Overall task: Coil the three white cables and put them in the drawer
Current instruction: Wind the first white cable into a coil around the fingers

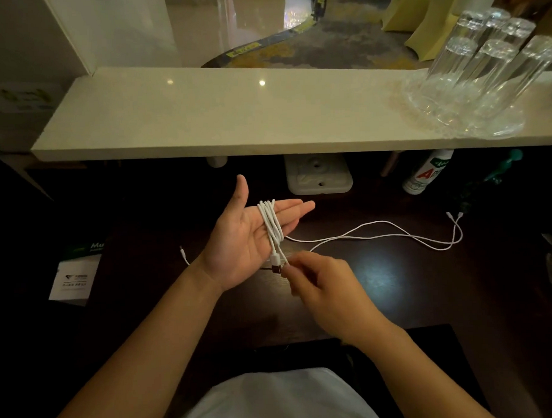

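Observation:
My left hand (238, 238) is held palm up above the dark desk, fingers straight. A white cable (272, 225) is wound in several loops around those fingers. My right hand (318, 282) pinches this cable just below the loops, beside its USB plug (276, 267). More white cable (379, 235) trails loose across the desk to the right, ending in small plugs (455, 215). Another thin white cable end (184, 255) lies on the desk left of my left wrist. No drawer is in view.
A pale stone shelf (234, 116) runs across above the desk, with upturned drinking glasses on a glass tray (470, 86) at its right. Under it sit a white power block (319, 176) and a white bottle (426, 172). A booklet (75, 275) lies at the left.

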Tool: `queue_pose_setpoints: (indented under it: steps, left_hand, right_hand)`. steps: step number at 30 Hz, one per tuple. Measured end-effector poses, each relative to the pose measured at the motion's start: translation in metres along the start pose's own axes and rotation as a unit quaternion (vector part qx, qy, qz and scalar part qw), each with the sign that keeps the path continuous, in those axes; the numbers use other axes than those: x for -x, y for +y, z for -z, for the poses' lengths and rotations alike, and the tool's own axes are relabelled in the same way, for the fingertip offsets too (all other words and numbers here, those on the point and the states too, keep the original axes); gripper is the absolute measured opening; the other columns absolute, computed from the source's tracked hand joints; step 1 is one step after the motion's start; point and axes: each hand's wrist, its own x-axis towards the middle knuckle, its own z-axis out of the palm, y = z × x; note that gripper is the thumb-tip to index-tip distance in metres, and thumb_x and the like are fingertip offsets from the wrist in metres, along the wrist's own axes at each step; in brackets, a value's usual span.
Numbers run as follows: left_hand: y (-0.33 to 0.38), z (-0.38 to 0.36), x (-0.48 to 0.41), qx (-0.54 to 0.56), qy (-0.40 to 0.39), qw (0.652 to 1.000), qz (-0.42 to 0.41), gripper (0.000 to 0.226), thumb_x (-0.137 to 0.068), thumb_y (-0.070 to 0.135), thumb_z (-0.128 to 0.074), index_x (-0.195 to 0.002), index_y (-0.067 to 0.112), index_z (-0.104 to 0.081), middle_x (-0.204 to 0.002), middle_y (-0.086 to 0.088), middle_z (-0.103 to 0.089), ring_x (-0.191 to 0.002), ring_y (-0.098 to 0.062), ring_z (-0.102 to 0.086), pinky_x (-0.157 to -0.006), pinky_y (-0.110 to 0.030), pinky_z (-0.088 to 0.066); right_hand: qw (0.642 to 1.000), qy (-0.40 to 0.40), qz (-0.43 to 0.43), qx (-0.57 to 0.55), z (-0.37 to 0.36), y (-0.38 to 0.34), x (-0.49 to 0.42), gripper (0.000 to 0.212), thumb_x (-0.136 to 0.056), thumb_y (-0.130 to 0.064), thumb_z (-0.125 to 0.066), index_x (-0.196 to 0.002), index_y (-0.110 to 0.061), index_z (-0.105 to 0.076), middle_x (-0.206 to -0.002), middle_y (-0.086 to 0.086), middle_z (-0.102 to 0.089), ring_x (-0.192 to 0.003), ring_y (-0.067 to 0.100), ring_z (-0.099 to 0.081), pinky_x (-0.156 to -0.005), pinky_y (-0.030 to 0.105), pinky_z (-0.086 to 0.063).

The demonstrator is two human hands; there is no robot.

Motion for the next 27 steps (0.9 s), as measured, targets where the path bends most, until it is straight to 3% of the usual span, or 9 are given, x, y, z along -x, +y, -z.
queue_pose_setpoints:
  steps: [4,8,10,12,14,19,23,25,27]
  left_hand:
    - [-0.007,-0.004,-0.005,-0.07,-0.001,0.997,0.036,0.102,-0.083,0.074,-0.013,-0.146,-0.006,-0.028,-0.145,-0.013,-0.051,-0.138,-0.014,-0.043,-0.119,-0.031,-0.023]
    - [-0.013,-0.005,-0.005,-0.119,-0.01,0.991,0.066,0.103,-0.083,0.076,-0.011,-0.149,-0.002,-0.026,-0.146,-0.006,-0.05,-0.14,-0.014,-0.04,-0.121,-0.037,-0.019]
    - [-0.014,-0.008,-0.005,-0.129,-0.026,0.988,0.076,0.099,-0.087,0.073,-0.009,-0.146,-0.003,-0.032,-0.141,-0.006,-0.056,-0.133,-0.015,-0.048,-0.117,-0.037,-0.029]
    - [-0.015,-0.013,-0.001,-0.128,-0.044,0.989,0.066,0.094,-0.092,0.066,-0.005,-0.133,-0.007,-0.047,-0.114,-0.005,-0.067,-0.109,-0.014,-0.061,-0.099,-0.027,-0.045]
    - [-0.015,-0.015,0.0,-0.132,-0.048,0.989,0.049,0.088,-0.096,0.06,-0.003,-0.123,-0.007,-0.054,-0.097,-0.005,-0.066,-0.095,-0.013,-0.061,-0.087,-0.025,-0.047]
    - [-0.009,-0.014,0.002,-0.121,-0.034,0.991,0.046,0.073,-0.101,0.05,-0.011,-0.117,-0.003,-0.059,-0.096,-0.008,-0.065,-0.097,-0.016,-0.061,-0.088,-0.026,-0.048]
    - [-0.018,-0.017,0.002,-0.046,0.014,0.999,0.026,0.054,-0.105,0.035,-0.021,-0.113,-0.002,-0.058,-0.091,-0.007,-0.068,-0.088,-0.013,-0.064,-0.079,-0.023,-0.051]
    - [-0.021,-0.018,0.002,-0.013,0.02,0.999,0.026,0.055,-0.105,0.035,-0.018,-0.111,0.0,-0.06,-0.087,-0.006,-0.069,-0.083,-0.012,-0.067,-0.076,-0.024,-0.052]
    - [-0.023,-0.018,0.001,0.006,0.038,0.999,0.032,0.058,-0.104,0.037,-0.018,-0.121,-0.003,-0.057,-0.096,-0.011,-0.071,-0.09,-0.016,-0.069,-0.078,-0.025,-0.054]
  right_hand:
    - [0.985,-0.016,0.07,0.157,0.009,-0.009,0.0,0.03,-0.096,-0.025,-0.053,-0.068,-0.025,-0.042,-0.059,-0.013,-0.04,-0.054,0.01,-0.038,-0.056,0.03,-0.034]
    - [0.975,-0.014,0.091,0.202,0.026,-0.013,-0.008,0.026,-0.093,-0.025,-0.058,-0.069,-0.019,-0.052,-0.059,-0.012,-0.047,-0.055,0.009,-0.043,-0.057,0.027,-0.036]
    - [0.978,0.01,0.094,0.185,0.031,-0.017,-0.013,0.016,-0.09,-0.026,-0.066,-0.078,-0.016,-0.068,-0.064,-0.008,-0.061,-0.058,0.008,-0.054,-0.057,0.022,-0.042]
    - [0.986,0.039,0.089,0.135,0.033,-0.02,-0.017,0.009,-0.086,-0.024,-0.073,-0.083,-0.016,-0.073,-0.068,-0.006,-0.066,-0.059,0.006,-0.057,-0.057,0.015,-0.044]
    - [0.992,0.065,0.079,0.072,0.031,-0.019,-0.019,0.008,-0.084,-0.022,-0.075,-0.085,-0.014,-0.074,-0.068,-0.005,-0.067,-0.058,0.008,-0.06,-0.057,0.019,-0.048]
    - [0.99,0.12,0.055,-0.049,0.016,-0.015,-0.022,0.009,-0.079,-0.019,-0.081,-0.082,-0.012,-0.075,-0.074,0.002,-0.065,-0.061,0.012,-0.057,-0.057,0.019,-0.047]
    - [0.979,0.194,0.033,-0.055,-0.001,-0.011,-0.025,0.012,-0.072,-0.017,-0.086,-0.076,-0.014,-0.075,-0.096,-0.002,-0.063,-0.071,0.009,-0.06,-0.062,0.012,-0.047]
    - [0.974,0.217,0.036,-0.046,-0.011,-0.01,-0.022,0.012,-0.073,-0.013,-0.084,-0.075,-0.016,-0.073,-0.1,-0.006,-0.066,-0.075,0.007,-0.064,-0.063,0.013,-0.051]
    - [0.969,0.236,0.049,-0.046,-0.019,-0.006,-0.02,0.011,-0.076,-0.009,-0.082,-0.075,-0.015,-0.072,-0.098,-0.007,-0.068,-0.077,0.008,-0.065,-0.063,0.017,-0.054]
